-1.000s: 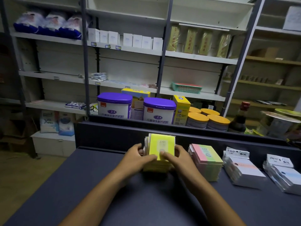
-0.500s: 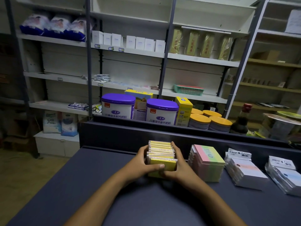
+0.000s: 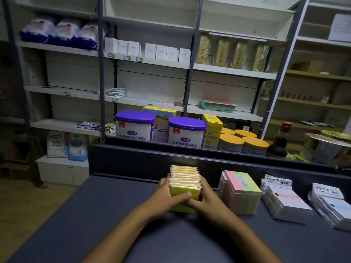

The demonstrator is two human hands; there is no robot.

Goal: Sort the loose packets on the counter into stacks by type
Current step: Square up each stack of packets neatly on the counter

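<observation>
At centre, just past the forearms, the left hand [image 3: 167,196] and right hand [image 3: 207,201] close around the yellow packets [image 3: 185,184], fingers wrapped on either side, thumbs meeting in front, squaring the stack on the counter [image 3: 95,215]. Next, likely, letting go without toppling it. Toward 3 o'clock sit the pink-green stack [image 3: 241,192], just beside, and two white stacks [image 3: 284,200]. At 12 o'clock, beyond the ledge, tins [image 3: 134,126] stand clear.

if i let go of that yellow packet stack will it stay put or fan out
Likely to fan out: the yellow packets stand on edge, pressed together only by the left hand and right hand. They look thin and glossy, so probably slippery and light.
</observation>
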